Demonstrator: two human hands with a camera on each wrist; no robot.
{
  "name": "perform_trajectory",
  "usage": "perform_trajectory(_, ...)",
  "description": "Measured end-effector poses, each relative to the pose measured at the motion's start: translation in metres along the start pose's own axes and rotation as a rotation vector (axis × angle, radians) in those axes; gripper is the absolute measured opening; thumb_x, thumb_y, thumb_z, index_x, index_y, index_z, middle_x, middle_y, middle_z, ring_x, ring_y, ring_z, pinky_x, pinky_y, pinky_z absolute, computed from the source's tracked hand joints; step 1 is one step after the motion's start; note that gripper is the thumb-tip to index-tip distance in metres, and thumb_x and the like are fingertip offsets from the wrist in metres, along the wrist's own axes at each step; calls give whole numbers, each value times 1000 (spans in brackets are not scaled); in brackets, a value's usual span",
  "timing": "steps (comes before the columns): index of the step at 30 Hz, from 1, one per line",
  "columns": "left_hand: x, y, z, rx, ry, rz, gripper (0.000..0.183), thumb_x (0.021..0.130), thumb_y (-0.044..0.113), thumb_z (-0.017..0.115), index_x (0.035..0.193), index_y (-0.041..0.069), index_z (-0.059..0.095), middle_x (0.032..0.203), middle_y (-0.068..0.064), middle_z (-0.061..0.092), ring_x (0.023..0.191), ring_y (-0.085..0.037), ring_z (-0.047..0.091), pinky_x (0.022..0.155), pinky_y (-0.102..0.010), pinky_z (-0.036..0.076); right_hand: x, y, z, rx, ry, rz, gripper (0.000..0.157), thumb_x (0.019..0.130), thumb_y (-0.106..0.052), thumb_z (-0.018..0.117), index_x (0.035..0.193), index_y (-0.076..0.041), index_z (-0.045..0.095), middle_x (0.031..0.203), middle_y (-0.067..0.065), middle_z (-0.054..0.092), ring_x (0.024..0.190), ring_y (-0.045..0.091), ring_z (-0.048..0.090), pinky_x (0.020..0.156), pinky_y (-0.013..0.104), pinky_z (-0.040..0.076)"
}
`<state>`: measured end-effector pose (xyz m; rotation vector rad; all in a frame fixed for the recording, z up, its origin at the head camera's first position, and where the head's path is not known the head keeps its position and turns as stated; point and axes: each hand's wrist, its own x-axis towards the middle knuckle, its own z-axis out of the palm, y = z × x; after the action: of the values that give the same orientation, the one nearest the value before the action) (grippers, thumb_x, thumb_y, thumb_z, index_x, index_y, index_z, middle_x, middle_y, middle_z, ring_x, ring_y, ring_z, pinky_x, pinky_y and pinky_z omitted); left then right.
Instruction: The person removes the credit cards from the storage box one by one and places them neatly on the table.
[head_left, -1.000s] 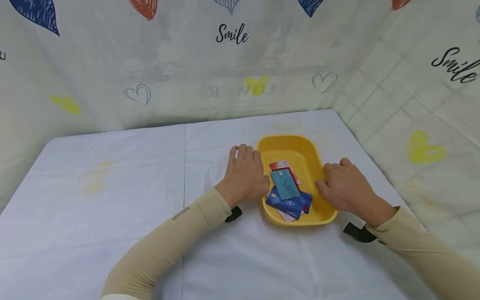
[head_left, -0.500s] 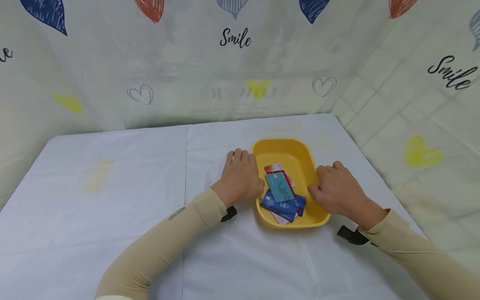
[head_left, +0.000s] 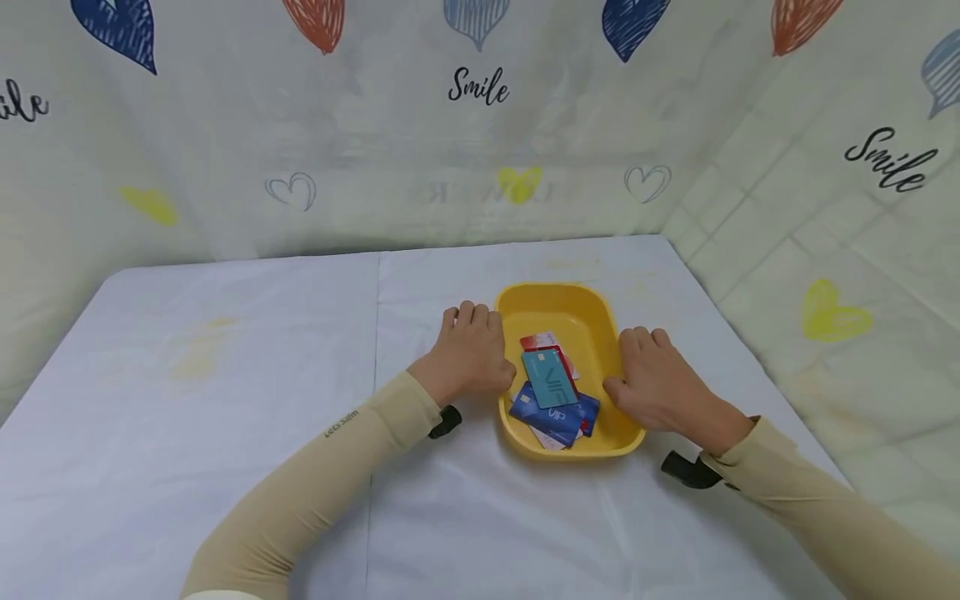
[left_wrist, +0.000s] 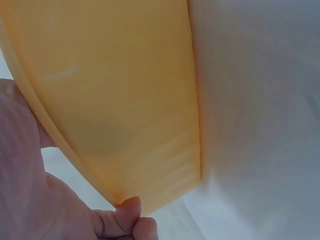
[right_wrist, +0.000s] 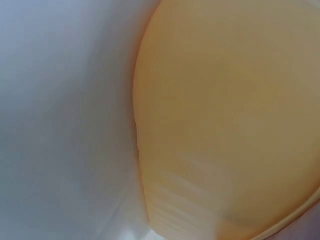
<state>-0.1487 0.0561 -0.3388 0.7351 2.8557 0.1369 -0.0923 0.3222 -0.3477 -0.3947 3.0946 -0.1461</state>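
A yellow plastic basin [head_left: 558, 307] is on the white table, right of centre. My left hand [head_left: 471, 354] grips its left rim and my right hand [head_left: 663, 383] holds the opposite rim. Inside lies a loose pile of cards: a teal VIP card [head_left: 550, 379] on top, a dark blue VIP card [head_left: 546, 414] below it, red and pale cards partly hidden underneath. The left wrist view shows the basin's outer side [left_wrist: 120, 100], with thumb and fingers curled at its rim. In the right wrist view the basin wall [right_wrist: 230, 100] fills most of the picture, and only a sliver of the hand shows.
A white cloth with a seam covers the table [head_left: 285, 333], and yellowish stains mark it at left and back. Behind and to the right hangs a pale curtain [head_left: 375, 150] printed with hearts, leaves and "Smile". Black straps [head_left: 686, 471] sit under the wrists.
Both hands and the basin have shifted left and slightly nearer across the table, with the cards riding inside. The head view has tilted up a little.
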Motion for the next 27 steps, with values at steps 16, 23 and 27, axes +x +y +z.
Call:
perform_trajectory(16,-12,-15,1,-35,-8,-29,47,95,33,49,128,0,47,116,-13,48,122,-32,38,114,-51,32,5,-20,1,-3,-22,14,28,91,-22,48,102,4,45,85,11,42,91,30,38,82,41,26)
perform_trajectory(23,-15,-20,2,-44,-10,-30,48,95,33,50,129,0,46,116,-13,48,122,-32,39,115,-51,33,7,-27,1,-2,-26,26,28,91,-21,47,102,4,46,84,11,42,90,29,38,82,40,27)
perform_trajectory(27,-16,-23,2,-51,-17,-32,49,96,33,50,132,-1,46,117,-13,47,122,-32,38,116,-51,32,8,-31,0,-5,-30,28,30,92,-22,47,104,5,46,85,11,42,90,30,38,82,40,27)
